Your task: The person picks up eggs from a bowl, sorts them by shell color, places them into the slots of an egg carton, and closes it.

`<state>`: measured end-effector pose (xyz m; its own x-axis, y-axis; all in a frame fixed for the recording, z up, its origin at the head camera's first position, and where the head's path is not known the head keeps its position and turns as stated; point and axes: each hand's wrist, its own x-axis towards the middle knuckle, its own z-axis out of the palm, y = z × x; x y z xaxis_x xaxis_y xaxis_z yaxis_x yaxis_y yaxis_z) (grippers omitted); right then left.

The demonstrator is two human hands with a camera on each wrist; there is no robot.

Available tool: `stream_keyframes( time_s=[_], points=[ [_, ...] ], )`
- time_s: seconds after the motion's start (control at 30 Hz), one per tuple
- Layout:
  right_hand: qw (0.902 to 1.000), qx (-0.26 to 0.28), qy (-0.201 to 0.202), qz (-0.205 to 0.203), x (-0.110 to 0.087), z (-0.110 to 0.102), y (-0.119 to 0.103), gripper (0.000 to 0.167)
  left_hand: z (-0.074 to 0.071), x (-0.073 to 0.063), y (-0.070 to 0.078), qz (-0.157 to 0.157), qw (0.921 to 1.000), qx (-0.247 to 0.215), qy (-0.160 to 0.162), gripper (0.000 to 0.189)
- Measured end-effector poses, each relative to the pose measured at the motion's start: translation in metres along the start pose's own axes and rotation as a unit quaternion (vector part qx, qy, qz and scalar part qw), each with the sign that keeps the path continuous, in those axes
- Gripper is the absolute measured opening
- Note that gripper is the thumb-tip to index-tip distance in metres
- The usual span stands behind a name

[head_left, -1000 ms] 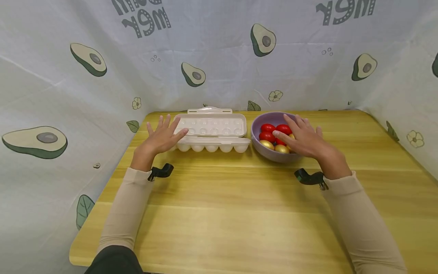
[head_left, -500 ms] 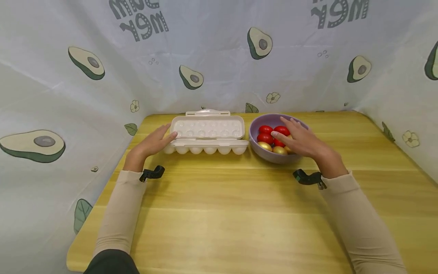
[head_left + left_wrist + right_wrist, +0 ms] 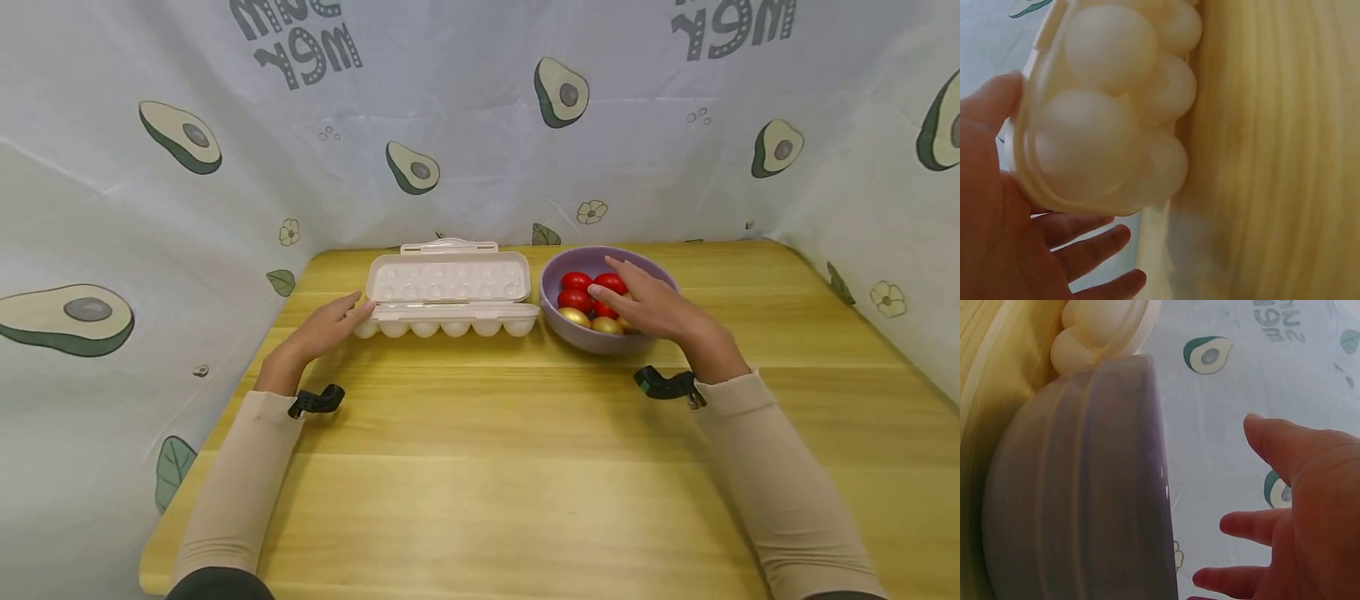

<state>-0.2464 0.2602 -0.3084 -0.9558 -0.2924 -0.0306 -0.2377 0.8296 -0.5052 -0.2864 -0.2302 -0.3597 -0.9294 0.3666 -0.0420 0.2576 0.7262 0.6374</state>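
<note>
An egg box [image 3: 457,313] of pale plastic stands at the back of the table, its lid [image 3: 448,277] folded back behind the row of rounded cups [image 3: 1085,140]. At its left end is my left hand [image 3: 321,330]; thumb and fingers lie about the corner, the thumb at the rim, and in the left wrist view the fingers are spread. To the right of the box, a purple bowl [image 3: 592,342] holds several red eggs [image 3: 574,300] and gold eggs [image 3: 607,326]. My right hand [image 3: 652,307] hovers over the bowl's right side with fingers extended, holding nothing; it covers part of the contents.
A wooden table [image 3: 480,467] extends in front of the box and bowl. Behind and beside it hangs a pale curtain [image 3: 480,108] printed with avocados. A small black camera mount [image 3: 318,400] sits on the left wrist, another camera mount [image 3: 663,384] on the right.
My left hand has come down from above the box's left end to its corner, moving left and toward me. The right hand stays over the bowl. The view has shifted slightly.
</note>
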Motion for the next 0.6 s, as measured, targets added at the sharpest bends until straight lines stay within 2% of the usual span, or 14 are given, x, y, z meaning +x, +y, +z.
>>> stream_keyframes(
  time_s=[0.13, 0.43, 0.6],
  points=[
    [1.0000, 0.000, 0.004, -0.001, 0.001, 0.001, 0.000, 0.078, 0.005, -0.005, -0.003, 0.010, 0.9997, -0.011, 0.020, 0.075],
    [0.9999, 0.007, 0.008, 0.002, 0.002, 0.000, -0.001, 0.077, 0.017, -0.011, -0.010, 0.057, 0.9964, -0.043, 0.045, 0.067],
    [0.9998, 0.014, 0.000, 0.012, 0.002, 0.002, 0.001, 0.079, 0.022, -0.015, -0.015, 0.055, 0.9973, -0.028, 0.039, 0.072]
  ],
)
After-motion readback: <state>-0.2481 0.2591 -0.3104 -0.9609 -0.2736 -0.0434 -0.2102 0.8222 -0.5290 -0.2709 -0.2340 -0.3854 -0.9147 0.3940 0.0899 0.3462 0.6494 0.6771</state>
